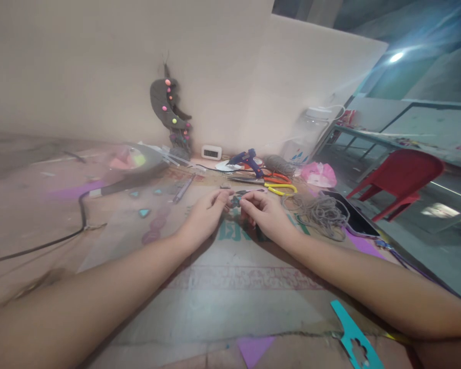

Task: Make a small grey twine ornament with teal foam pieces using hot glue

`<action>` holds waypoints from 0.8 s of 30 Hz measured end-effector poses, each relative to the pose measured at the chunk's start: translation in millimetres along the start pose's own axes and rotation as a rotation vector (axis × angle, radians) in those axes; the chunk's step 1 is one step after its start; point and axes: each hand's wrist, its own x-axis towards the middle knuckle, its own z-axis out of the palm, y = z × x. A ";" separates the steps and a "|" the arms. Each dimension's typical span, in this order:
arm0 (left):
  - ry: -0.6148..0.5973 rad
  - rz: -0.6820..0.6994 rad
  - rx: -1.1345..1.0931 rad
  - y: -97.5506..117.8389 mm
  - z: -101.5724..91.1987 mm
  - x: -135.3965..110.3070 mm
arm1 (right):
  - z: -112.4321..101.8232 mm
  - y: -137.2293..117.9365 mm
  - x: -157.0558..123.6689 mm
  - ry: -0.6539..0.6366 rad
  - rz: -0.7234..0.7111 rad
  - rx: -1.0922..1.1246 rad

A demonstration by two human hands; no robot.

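Observation:
My left hand (206, 211) and my right hand (264, 211) meet over a flattened cardboard sheet (230, 287) on the table. Both have their fingers pinched together on one small dark piece (236, 200) held between them. The piece is too small and blurred to name. Both forearms stretch out from the lower corners of the view. A tangle of grey cord (320, 212) lies just right of my right hand.
Behind the hands lie yellow scissors (280, 188), orange-handled scissors (277, 178), a blue glue gun (248, 159) and a cord spool (279, 165). A dark crescent decoration (168, 110) leans on the wall. A black cable (54, 241) runs left. A red chair (401, 177) stands right. A teal cutout (353, 338) lies near.

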 end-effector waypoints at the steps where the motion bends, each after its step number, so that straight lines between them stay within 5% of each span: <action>1: 0.023 -0.023 -0.037 0.3 0.3 0.4 | 0.0 0.0 0.0 0.003 0.003 0.000; 9: 0.066 0.003 0.119 7.9 -4.5 -1.4 | -0.8 1.6 -1.7 0.028 -0.011 0.011; 24: 0.058 -0.027 0.087 5.1 -0.7 0.6 | -1.4 3.8 -1.0 0.045 -0.025 0.003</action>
